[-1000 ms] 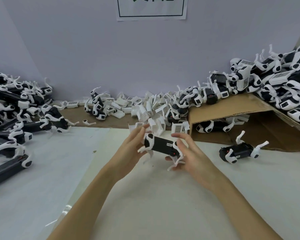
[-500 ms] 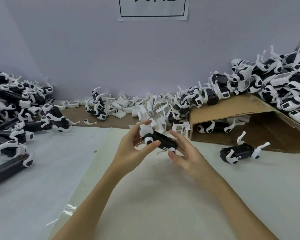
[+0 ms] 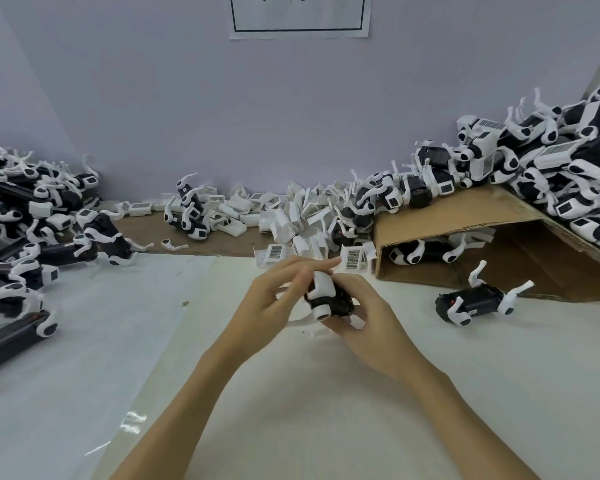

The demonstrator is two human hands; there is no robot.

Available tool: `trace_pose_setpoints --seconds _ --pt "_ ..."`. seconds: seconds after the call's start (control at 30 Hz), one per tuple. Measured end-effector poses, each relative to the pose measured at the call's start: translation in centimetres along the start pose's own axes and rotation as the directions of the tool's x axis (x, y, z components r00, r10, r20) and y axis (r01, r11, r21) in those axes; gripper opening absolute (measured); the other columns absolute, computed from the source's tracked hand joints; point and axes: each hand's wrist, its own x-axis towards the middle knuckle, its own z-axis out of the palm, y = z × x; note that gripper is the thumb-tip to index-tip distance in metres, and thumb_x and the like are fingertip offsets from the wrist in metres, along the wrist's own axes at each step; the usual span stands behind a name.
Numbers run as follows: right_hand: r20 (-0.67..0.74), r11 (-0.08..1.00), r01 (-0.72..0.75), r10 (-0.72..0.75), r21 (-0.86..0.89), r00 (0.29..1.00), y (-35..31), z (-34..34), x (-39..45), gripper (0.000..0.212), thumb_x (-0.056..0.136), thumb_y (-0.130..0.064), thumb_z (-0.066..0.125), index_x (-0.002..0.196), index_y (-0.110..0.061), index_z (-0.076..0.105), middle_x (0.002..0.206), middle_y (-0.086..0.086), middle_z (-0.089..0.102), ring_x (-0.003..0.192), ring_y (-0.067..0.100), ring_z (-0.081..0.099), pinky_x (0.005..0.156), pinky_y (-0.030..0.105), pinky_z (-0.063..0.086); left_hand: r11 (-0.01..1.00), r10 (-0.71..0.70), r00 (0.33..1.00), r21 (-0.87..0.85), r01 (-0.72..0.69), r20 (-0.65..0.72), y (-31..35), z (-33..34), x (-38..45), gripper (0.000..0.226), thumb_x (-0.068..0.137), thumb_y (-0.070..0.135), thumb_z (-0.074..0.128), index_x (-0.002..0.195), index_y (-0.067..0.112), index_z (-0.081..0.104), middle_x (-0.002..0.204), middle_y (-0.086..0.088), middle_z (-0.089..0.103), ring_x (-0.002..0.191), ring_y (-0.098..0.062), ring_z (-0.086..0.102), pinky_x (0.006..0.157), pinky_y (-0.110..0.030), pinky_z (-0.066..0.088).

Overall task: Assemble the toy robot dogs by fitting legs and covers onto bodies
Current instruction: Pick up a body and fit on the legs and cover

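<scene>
Above centre of surface (image 3: pixel 326 410): dog (image 3: pixel 329 299) held between both hands, off the surface. Left hand (image 3: pixel 274 306) curled round its near end, fingertips on white leg. Right hand (image 3: pixel 371 323) wrapped round black body from below and the right, thumb on top. Both grips clamped on dog. Second dog (image 3: pixel 475 303) lying to the right, near cardboard (image 3: pixel 447 220). Loose covers (image 3: pixel 284 220) heaped behind. Wall sign (image 3: pixel 298 15) cropped, writing unreadable.

A black plastic toy dog body with white jointed legs (image 3: pixel 326 299) is held above the table, apparently end-on, partly hidden.
</scene>
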Motion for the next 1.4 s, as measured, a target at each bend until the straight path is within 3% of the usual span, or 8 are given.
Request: trace_pose_setpoints --seconds 0.2,0.47,0.63,0.8,0.9,1.0,1.2,1.4 --pt "-0.131 0.983 -0.018 -0.006 -0.183 0.991 -0.7 0.3 -0.4 0.067 0.084 -0.025 0.087 0.143 -0.038 0.060 0.115 -0.009 0.055 0.114 0.010 0.057 0.099 0.019 0.045 0.972 -0.159 0.974 -0.197 0.126 -0.161 0.4 -0.2 -0.2 0.047 0.111 0.051 0.032 0.141 0.031 0.063 0.125 0.006 0.075 0.123 -0.013 0.066 0.080 -0.017 0.056" --pt "-0.029 0.954 0.033 -0.044 -0.297 0.999 -1.5 2.8 -1.3 0.097 0.071 -0.073 0.077 0.152 -0.043 0.034 0.118 -0.022 0.041 0.117 0.005 0.047 0.096 0.016 0.045 0.994 -0.088 0.807 -0.098 0.037 -0.584 -0.1 2.1 -0.3 0.051 0.110 0.045 0.049 0.076 0.013 0.069 0.073 -0.003 0.069 0.076 -0.021 0.066 0.076 -0.031 0.049" --pt "-0.046 0.965 0.094 -0.108 -0.244 0.993 -2.1 3.5 -1.0 0.088 0.079 -0.062 0.080 0.152 -0.038 0.038 0.127 -0.023 0.047 0.124 0.003 0.046 0.100 0.013 0.041 0.965 -0.201 0.766 -0.257 0.048 -0.611 -0.7 -0.2 0.3 0.051 0.108 0.044 0.051 0.069 0.015 0.065 0.075 -0.018 0.066 0.080 -0.040 0.064 0.081 -0.050 0.050" --pt "-0.115 0.886 0.157 -0.228 -0.437 0.967 -2.9 3.2 -0.9 0.079 0.083 -0.062 0.076 0.148 -0.027 0.050 0.123 -0.013 0.054 0.116 0.013 0.050 0.097 0.023 0.045 0.918 -0.323 0.758 -0.382 0.106 -0.567 -1.5 -0.2 0.3 0.061 0.108 0.058 0.047 0.075 0.014 0.073 0.081 -0.016 0.075 0.075 -0.023 0.069 0.056 -0.021 0.047" --pt "-0.032 0.927 0.144 -0.165 -0.346 0.986 -2.8 2.8 -1.1 0.080 0.089 -0.074 0.063 0.154 -0.031 0.040 0.128 -0.019 0.049 0.123 0.006 0.048 0.101 0.015 0.040 0.824 -0.453 0.725 -0.553 0.119 -0.519 -2.0 -0.2 0.3 0.062 0.108 0.052 0.049 0.067 0.011 0.071 0.080 -0.020 0.073 0.079 -0.035 0.071 0.083 -0.044 0.056" --pt "-0.019 0.976 0.096 -0.102 -0.193 0.995 -2.3 2.7 -0.8 0.060 0.105 -0.062 0.043 0.157 -0.035 0.032 0.142 -0.021 0.044 0.136 0.009 0.045 0.105 0.020 0.042 0.680 -0.583 0.688 -0.723 0.122 -0.432 -2.4 -0.8 0.2 0.064 0.108 0.047 0.048 0.062 0.005 0.064 0.078 -0.021 0.069 0.073 -0.037 0.070 0.079 -0.042 0.056" --pt "-0.068 0.847 -0.047 0.013 -0.530 0.998 0.0 0.4 4.1 0.054 0.108 -0.021 0.050 0.160 -0.016 0.035 0.170 -0.003 0.020 0.153 0.019 0.029 0.123 0.042 0.034 0.623 -0.645 0.647 -0.770 0.136 -0.407 -2.6 -1.9 0.2 0.059 0.108 0.045 0.047 0.070 0.001 0.058 0.078 -0.019 0.068 0.082 -0.036 0.065 0.081 -0.041 0.054" --pt "-0.075 0.539 -0.162 0.180 -0.826 0.981 2.5 -2.7 7.7 0.066 0.096 0.005 0.059 0.155 -0.012 0.034 0.146 0.010 0.041 0.123 0.032 0.057 0.087 0.041 0.051 0.674 -0.623 0.656 -0.718 0.174 -0.427 -2.8 -2.3 0.3 0.061 0.108 0.044 0.048 0.062 0.006 0.062 0.081 -0.018 0.070 0.093 -0.037 0.064 0.095 -0.047 0.049"
